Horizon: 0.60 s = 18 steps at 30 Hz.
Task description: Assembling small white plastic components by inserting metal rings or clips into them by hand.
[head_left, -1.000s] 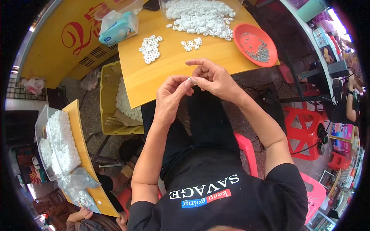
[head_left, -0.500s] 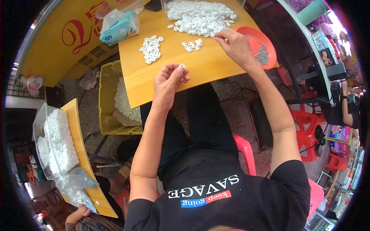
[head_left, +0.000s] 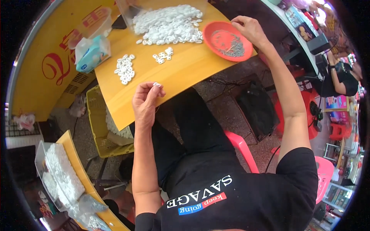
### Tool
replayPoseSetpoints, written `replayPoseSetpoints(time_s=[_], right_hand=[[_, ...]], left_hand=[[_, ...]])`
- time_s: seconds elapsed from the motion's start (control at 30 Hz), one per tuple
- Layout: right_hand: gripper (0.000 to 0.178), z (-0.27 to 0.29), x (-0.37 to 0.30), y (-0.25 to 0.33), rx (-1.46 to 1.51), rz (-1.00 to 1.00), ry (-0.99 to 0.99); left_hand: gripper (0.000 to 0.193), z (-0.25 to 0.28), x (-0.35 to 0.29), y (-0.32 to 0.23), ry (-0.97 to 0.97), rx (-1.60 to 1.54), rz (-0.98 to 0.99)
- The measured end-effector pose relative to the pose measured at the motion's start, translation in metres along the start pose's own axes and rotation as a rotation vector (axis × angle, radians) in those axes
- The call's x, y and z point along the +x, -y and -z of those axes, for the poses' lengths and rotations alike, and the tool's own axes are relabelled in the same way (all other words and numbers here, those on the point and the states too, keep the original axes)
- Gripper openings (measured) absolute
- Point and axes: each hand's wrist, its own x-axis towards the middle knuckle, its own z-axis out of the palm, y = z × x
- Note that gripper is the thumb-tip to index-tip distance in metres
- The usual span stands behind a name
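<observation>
Right hand (head_left: 251, 31) moved to bowl (head_left: 208, 36) on yellow table (head_left: 175, 71).

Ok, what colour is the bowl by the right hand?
The bowl is orange-red, best seen in the head view.

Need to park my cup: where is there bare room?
The widest bare patch on the yellow wooden tabletop lies along the near edge, between the left hand and round orange-red bowl. A smaller gap separates the small middle group of white pieces from the cluster of white oval pieces. The large white heap crowds the far side.
</observation>
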Motion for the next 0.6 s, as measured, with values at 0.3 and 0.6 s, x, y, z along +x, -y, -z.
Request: replayPoseSetpoints(time_s=[0.3, 0.6], right_hand=[[0.024, -0.029, -0.028, 0.003, 0.084, 0.077, 0.207], [0.022, -0.044, -0.03, 0.008, 0.142, 0.084, 0.255]], left_hand=[[0.011, -0.003, -0.002, -0.004, -0.036, 0.049, 0.022], [0.011, -0.005, -0.001, -0.005, -0.018, 0.08, 0.005]])
